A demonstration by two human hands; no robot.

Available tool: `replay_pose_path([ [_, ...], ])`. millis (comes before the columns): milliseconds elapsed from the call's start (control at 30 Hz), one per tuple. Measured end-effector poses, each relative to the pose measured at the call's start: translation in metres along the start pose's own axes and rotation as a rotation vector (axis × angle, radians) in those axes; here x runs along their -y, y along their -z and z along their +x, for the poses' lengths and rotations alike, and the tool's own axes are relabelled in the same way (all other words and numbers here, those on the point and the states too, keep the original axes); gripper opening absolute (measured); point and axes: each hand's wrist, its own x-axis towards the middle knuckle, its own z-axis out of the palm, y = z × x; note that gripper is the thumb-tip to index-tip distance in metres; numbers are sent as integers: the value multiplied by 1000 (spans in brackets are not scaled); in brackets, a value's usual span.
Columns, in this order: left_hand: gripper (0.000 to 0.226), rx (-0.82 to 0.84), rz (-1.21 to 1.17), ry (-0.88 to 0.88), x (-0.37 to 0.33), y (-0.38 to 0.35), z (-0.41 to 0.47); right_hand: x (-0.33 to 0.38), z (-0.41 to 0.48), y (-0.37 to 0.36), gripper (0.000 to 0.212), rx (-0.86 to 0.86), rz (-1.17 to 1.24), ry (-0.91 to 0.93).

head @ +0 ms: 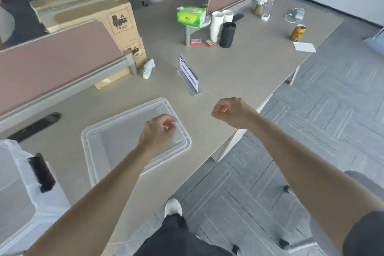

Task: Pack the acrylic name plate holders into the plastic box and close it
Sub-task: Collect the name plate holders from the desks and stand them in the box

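One acrylic name plate holder [190,75] with a blue and white card stands upright on the grey desk, past both hands. A translucent white plastic lid [108,141] lies flat on the desk in front of me. The plastic box [20,164] with a black latch [41,172] sits at the lower left, partly out of frame. My left hand [160,133] hovers over the lid's right end with its fingers curled in, and I see nothing in it. To the right of the lid, my right hand [230,111] is a loose fist above the desk, holding nothing.
A pink desk divider [52,60] runs along the left, with cardboard boxes [87,10] behind it. A white handheld device [148,68] lies near the holder. Further back stand a tissue pack [191,16], paper cups [216,25], a black cylinder [227,34] and a can [298,32]. A person sits across the desk.
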Motion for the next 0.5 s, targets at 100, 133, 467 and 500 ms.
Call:
replay_pose_path([
  [100,19,23,-130,18,4,-12,34,-6,35,11,17,21,-3,15],
  [133,20,29,-154,19,4,-15,46,-7,49,15,16,24,-7,15],
  [467,18,16,-316,65,-7,-60,193,-14,186,64,16,102,-194,-64],
  [500,20,6,-335,80,-7,-65,201,-15,202,68,15,116,-208,-59],
])
